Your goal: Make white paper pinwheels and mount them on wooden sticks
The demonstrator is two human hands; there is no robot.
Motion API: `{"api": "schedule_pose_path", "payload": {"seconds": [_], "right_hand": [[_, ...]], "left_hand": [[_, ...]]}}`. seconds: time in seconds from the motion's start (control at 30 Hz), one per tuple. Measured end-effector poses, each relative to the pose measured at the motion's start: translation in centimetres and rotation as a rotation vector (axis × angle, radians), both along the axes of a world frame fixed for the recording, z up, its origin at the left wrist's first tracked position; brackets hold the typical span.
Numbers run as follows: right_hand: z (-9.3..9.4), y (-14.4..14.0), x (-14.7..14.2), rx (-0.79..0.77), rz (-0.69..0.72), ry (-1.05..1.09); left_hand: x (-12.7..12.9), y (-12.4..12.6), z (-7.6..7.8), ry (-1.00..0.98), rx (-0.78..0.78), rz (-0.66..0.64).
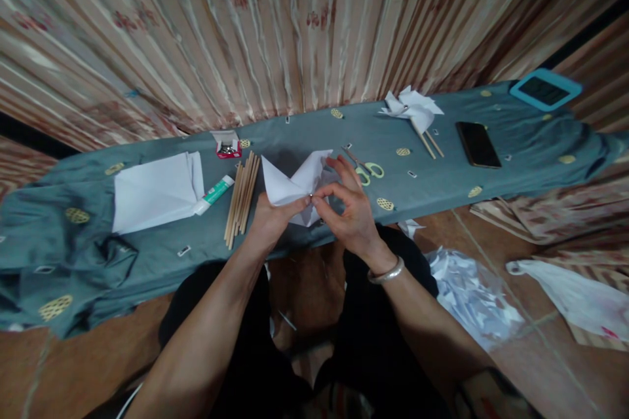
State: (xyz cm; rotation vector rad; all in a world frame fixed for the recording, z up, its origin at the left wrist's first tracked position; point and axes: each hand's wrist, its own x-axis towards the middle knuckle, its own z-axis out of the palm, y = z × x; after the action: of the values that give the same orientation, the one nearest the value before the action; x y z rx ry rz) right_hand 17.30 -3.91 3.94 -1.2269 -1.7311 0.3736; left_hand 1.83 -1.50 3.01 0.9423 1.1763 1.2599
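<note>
Over the front edge of the cloth-covered table, a white paper pinwheel (pixel 289 184) is held between my two hands. My left hand (pixel 272 219) grips its left side, thumb stretched toward the centre. At that centre, the thumb and forefinger of my right hand (pixel 348 209) pinch a small shiny pin (pixel 311 197); the other right fingers are raised and bent. Close by on the left lies a bundle of wooden sticks (pixel 242 196). Scissors with pale green handles (pixel 368 173) rest just beyond my right hand.
To the left are stacked white paper (pixel 157 190), a glue stick (pixel 216 194) and a small red box of pins (pixel 227 145). Finished pinwheels on sticks (pixel 415 108), a phone (pixel 477 144) and a blue-framed device (pixel 546 89) lie right. Paper scraps (pixel 466 291) in plastic sit on the floor.
</note>
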Motion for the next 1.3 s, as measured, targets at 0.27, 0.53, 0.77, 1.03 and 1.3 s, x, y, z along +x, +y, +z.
{"api": "schedule_pose_path", "payload": {"seconds": [0.27, 0.53, 0.77, 1.03, 1.3], "right_hand": [[0.1, 0.1, -0.1, -0.041, 0.001, 0.047], [0.0, 0.1, -0.5, -0.075, 0.002, 0.116], [0.9, -0.1, 0.5, -0.078, 0.025, 0.177], [-2.7, 2.4, 5.7, -0.021, -0.209, -0.075], [-4.6, 3.2, 3.3, -0.045, -0.123, -0.438]], "left_hand": [[0.2, 0.0, 0.5, 0.043, 0.006, 0.003], [0.2, -0.1, 0.3, 0.056, -0.011, 0.004], [0.1, 0.3, -0.3, 0.001, -0.085, 0.034], [-0.3, 0.7, 1.1, -0.247, -0.037, 0.116], [-0.2, 0.4, 1.5, -0.255, -0.027, 0.163]]}}
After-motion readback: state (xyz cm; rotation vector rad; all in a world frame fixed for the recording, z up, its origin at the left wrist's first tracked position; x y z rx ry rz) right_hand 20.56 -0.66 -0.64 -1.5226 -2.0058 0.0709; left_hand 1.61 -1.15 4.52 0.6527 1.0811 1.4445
